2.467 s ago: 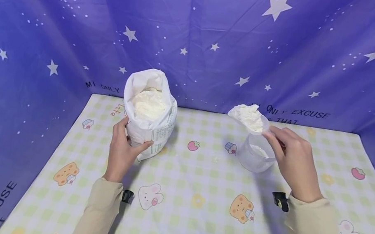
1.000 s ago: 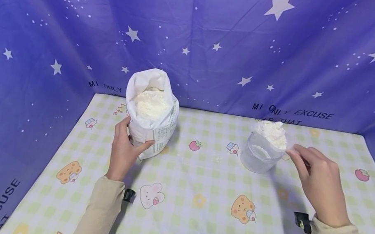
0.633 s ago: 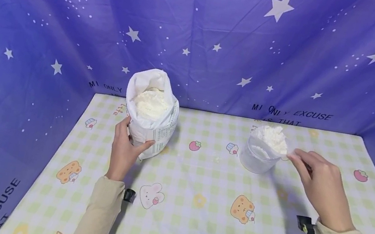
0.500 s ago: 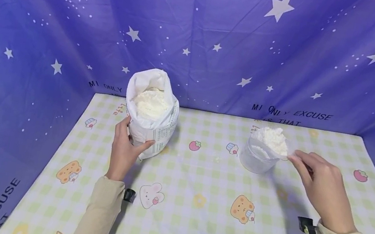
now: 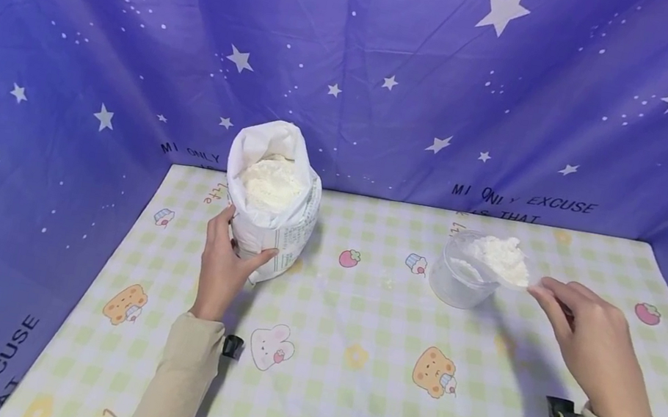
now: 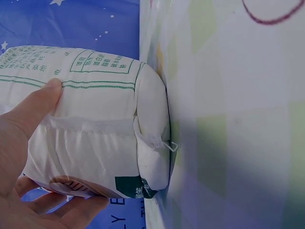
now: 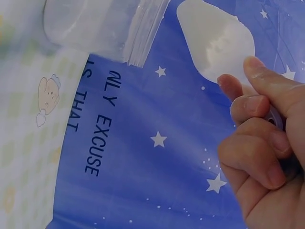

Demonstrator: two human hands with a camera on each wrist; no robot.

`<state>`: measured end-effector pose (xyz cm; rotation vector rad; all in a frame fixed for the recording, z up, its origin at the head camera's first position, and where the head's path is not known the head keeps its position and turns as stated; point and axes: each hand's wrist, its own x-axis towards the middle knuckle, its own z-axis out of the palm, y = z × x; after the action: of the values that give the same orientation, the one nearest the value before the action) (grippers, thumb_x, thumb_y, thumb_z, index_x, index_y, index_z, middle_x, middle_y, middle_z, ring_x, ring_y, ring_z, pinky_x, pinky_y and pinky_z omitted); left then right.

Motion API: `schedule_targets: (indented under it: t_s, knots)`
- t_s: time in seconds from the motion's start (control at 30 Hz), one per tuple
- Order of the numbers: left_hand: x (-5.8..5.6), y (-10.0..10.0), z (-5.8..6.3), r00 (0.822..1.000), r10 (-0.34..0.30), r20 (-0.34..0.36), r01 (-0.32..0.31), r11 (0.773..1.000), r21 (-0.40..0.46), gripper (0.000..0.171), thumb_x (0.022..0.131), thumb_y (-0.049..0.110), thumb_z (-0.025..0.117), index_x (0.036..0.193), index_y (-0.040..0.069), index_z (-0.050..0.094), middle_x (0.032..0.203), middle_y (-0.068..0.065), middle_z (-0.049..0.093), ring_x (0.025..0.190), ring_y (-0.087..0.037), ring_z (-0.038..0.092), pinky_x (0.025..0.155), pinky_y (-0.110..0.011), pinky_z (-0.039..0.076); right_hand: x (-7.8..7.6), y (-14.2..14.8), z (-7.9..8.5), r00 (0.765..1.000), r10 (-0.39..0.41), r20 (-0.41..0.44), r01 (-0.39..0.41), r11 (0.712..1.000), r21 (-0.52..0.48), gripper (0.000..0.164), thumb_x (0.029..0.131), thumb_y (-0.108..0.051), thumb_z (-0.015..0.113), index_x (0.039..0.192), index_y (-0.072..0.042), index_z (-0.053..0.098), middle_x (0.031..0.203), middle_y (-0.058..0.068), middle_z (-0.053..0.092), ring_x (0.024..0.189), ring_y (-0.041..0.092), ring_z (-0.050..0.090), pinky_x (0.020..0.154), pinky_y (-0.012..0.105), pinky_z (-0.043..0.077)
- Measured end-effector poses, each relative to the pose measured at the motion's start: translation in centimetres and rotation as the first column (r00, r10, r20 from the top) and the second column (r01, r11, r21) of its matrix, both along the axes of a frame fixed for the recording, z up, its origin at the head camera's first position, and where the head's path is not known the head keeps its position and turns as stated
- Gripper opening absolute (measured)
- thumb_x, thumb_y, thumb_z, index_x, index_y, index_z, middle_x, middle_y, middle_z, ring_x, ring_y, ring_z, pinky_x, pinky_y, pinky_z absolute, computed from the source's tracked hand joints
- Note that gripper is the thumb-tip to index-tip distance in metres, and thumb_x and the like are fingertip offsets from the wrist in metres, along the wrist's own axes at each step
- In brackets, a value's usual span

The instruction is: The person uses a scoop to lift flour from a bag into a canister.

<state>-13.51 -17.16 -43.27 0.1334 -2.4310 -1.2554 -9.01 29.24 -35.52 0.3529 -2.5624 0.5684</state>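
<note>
A white bag (image 5: 283, 248) with green print stands upright at the left, its top open on pale powder (image 5: 273, 184) that looks like flour. My left hand (image 5: 222, 271) grips its lower near side, thumb on the front and fingers round the other side. In my right hand (image 5: 598, 345), thumb and curled fingers hold the handle of a translucent scoop (image 7: 214, 40) heaped with white powder. The scoop is over the right side of a clear plastic jar (image 5: 460, 290); whether it touches the rim I cannot tell. Some white powder shows inside the jar.
A checked tablecloth (image 5: 340, 403) with cartoon prints covers the table. Small white specks of powder (image 5: 388, 283) lie between bag and jar. A blue star-patterned curtain (image 5: 362, 124) hangs close behind the table's far edge and at both sides.
My right hand has moved right and nearer to me, carrying the scoop from above the jar's far left to lower over its right side. The left hand and bag have stayed put.
</note>
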Motion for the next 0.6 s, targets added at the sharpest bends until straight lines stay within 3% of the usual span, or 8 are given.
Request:
schedule_targets:
  t_s: [0.23, 0.6]
  knots:
    - [-0.10, -0.01, 0.01, 1.000, 0.004, -0.003, -0.004, 1.000, -0.016, 0.096, 0.075, 0.026, 0.088, 0.150, 0.005, 0.032, 0.144, -0.017, 0.038, 0.127, -0.030, 0.048, 0.101, -0.043, 0.052, -0.10, 0.36, -0.07, 0.998, 0.022, 0.067, -0.023, 1.000, 0.009, 0.023, 0.095, -0.014, 0.066, 0.108, 0.004, 0.072, 0.100, 0.023, 0.072, 0.089, 0.044, 0.068, 0.078, 0.052, 0.048]
    - [-0.30, 0.01, -0.04, 1.000, 0.019, 0.019, -0.019, 1.000, -0.019, 0.098, 0.074, 0.026, 0.089, 0.150, 0.005, 0.031, 0.145, -0.016, 0.039, 0.122, -0.028, 0.050, 0.101, -0.039, 0.052, -0.40, 0.75, -0.01, 0.996, 0.051, 0.075, -0.055, 0.997, 0.055, 0.021, 0.094, -0.012, 0.067, 0.104, 0.006, 0.072, 0.099, 0.027, 0.071, 0.090, 0.050, 0.066, 0.076, 0.059, 0.048]
